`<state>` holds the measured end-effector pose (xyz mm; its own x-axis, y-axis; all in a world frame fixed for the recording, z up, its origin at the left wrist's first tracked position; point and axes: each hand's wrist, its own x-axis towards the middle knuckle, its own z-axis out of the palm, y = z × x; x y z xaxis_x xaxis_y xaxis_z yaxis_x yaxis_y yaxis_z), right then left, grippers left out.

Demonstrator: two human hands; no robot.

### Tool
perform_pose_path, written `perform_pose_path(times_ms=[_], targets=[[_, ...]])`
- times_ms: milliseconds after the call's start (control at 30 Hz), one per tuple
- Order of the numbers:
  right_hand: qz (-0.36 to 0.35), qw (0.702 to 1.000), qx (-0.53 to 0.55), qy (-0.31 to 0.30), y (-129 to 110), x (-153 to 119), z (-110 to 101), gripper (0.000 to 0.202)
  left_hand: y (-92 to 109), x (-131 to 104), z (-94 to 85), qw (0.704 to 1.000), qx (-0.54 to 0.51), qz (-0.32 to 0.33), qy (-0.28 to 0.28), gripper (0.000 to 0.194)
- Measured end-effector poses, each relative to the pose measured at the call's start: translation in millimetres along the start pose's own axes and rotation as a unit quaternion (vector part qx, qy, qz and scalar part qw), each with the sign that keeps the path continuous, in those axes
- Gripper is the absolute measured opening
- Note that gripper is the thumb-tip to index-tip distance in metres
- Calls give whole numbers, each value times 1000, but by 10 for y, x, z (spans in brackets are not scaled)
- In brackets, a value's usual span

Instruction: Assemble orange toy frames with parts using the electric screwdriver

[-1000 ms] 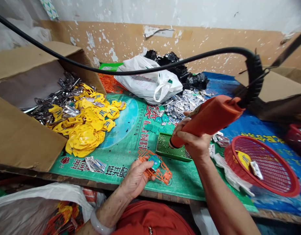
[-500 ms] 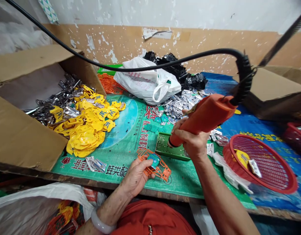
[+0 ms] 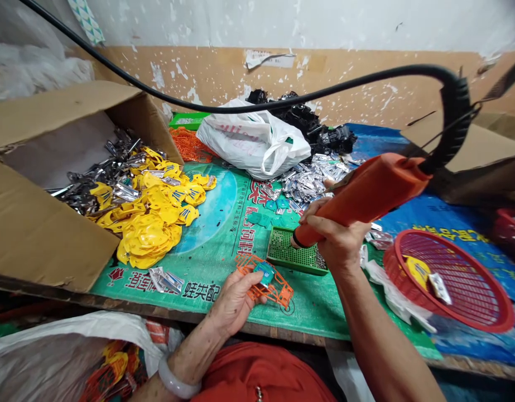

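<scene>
My left hand (image 3: pixel 236 298) pinches an orange plastic frame (image 3: pixel 278 290) with a teal piece (image 3: pixel 264 274) on it, low over the green sheet near the table's front edge. Wrapped round an orange-red power tool (image 3: pixel 366 192) is my right hand (image 3: pixel 338 237), and a black cable runs from the tool's back end. The tool's tip points down over a green perforated tray (image 3: pixel 297 251) that holds small metal bits. The tip hides part of the tray, and whether it touches the bits I cannot tell.
A cardboard box (image 3: pixel 48 234) spills yellow parts (image 3: pixel 148 234) and dark metal pieces at left. A white bag (image 3: pixel 249 137), black parts (image 3: pixel 307 120) and silver pieces (image 3: pixel 311 178) lie behind the tray. At right stands a red basket (image 3: pixel 470 268). The cable (image 3: pixel 249 106) arches across the view.
My right hand and the tool have shifted slightly right, with the tool's back end tilted further right. The cable has moved with it. My left hand still holds the orange frame.
</scene>
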<state>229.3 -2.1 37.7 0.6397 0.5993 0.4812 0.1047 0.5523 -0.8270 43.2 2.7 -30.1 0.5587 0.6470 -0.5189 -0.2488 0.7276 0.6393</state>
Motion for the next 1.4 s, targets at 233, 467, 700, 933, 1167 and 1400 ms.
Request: perform_pose_path(times_ms=[233,467,700,933,1167,1400], targets=[[19,999,-34,27,77,-31,29,20,4,-1,-4,1000,13,3,-14,31],[27,999,-18,32,93,-35,37,21,-3,6,-4,1000,10,5,-17,32],[29,999,-26,20,90,-40,41,21,-16,12,-22,1000,11,10,-17,32],[39,999,-28,9,79,-43,63,21,-25,26,-32,1000,10,11,-21,31],[20,999,-26,27,87,-18,17,15,-16,13,-16,1000,6,10,-10,32],[15,999,40,19,-112,6,23,20,-19,14,-10,1000,9,12,-15,33]])
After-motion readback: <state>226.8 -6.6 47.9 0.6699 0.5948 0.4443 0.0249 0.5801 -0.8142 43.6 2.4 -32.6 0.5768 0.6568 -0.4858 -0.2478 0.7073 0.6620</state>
